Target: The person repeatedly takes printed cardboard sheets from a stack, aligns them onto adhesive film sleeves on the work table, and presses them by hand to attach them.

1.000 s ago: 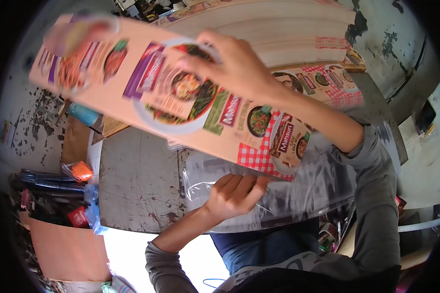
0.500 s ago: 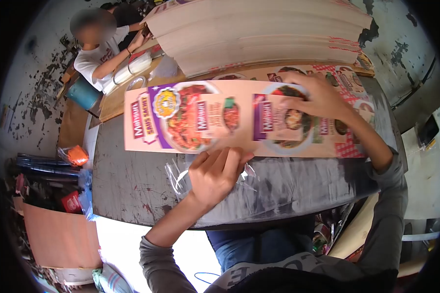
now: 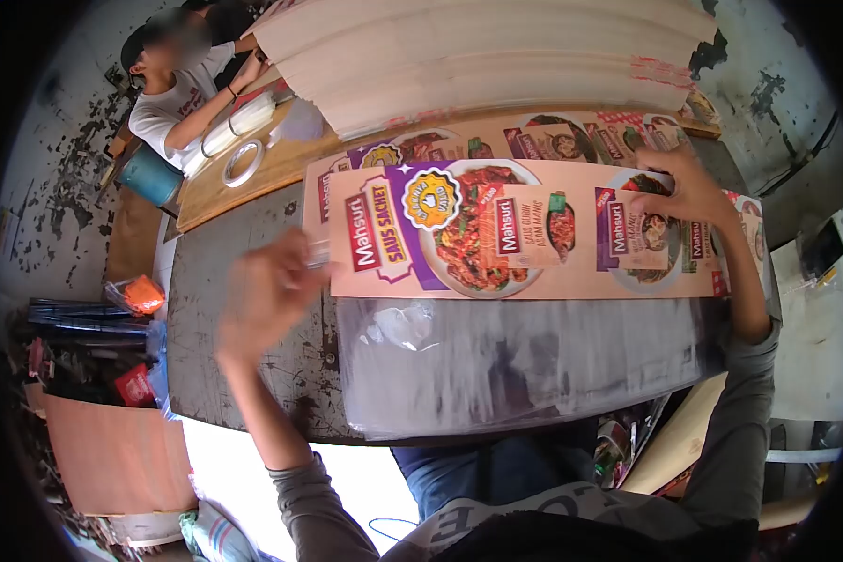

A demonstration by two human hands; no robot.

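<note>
A long printed cardboard sheet [image 3: 581, 272] with "Mahsuri Saus Sachet" lettering and food pictures lies across the table. My right hand [image 3: 688, 192] grips its upper edge toward the right, thumb over the printed face and fingers at the far side. Just off the sheet's left end is my left hand [image 3: 272, 295], curled and smeared by motion; whether its fingers hold anything is unclear. Below the sheet, nearest my body, clear plastic sleeves [image 3: 525, 375] lie flat and shiny. Behind it, more printed sheets [image 3: 482, 131] with matching pictures are partly covered.
A tall stack of cardboard [image 3: 478, 56] rises at the back of the dark worn table [image 3: 244, 347]. At the far left, another person [image 3: 173, 112] works at a wooden board [image 3: 206, 201] holding a tape roll [image 3: 244, 164]. A teal bucket [image 3: 150, 178] stands beside that person.
The printed sheet has shifted right together with my right hand. My left hand has left the sheet's lower edge and moved left, uncovering more of the plastic sleeves.
</note>
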